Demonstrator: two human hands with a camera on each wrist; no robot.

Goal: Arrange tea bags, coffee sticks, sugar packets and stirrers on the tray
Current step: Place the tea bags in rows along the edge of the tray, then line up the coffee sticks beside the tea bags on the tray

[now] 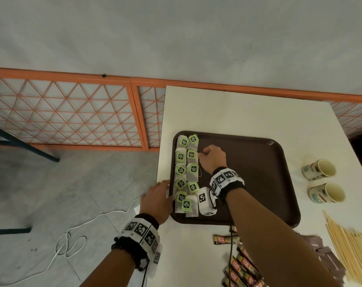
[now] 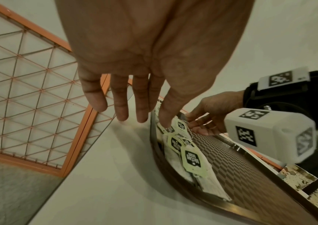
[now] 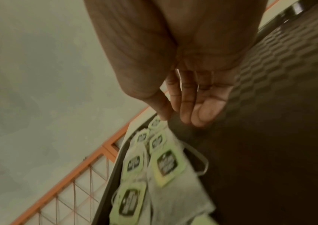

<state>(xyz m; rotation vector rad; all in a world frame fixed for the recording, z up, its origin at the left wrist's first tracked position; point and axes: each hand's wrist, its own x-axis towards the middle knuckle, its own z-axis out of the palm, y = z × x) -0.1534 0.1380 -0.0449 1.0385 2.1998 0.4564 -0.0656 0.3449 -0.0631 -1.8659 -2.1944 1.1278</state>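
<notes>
Lying in two columns along the left side of the brown tray (image 1: 258, 162), the tea bags (image 1: 186, 172) show green tags face up; the right hand (image 1: 213, 158) reaches over the tray beside the far bags, its fingertips (image 3: 202, 115) drawn narrowly together at a bag's edge, though whether they actually pinch anything I cannot tell; the left hand (image 1: 157, 198) lies flat with straight fingers (image 2: 121, 106) on the tabletop (image 1: 238, 110) against the tray's left rim, holding nothing; coffee sticks (image 1: 242, 264) lie on the tabletop near the tray's near edge, with dark sugar packets (image 1: 320, 251) and wooden stirrers (image 1: 349, 249) to their right; two paper cups (image 1: 323, 181) lie on their sides right of the tray.
</notes>
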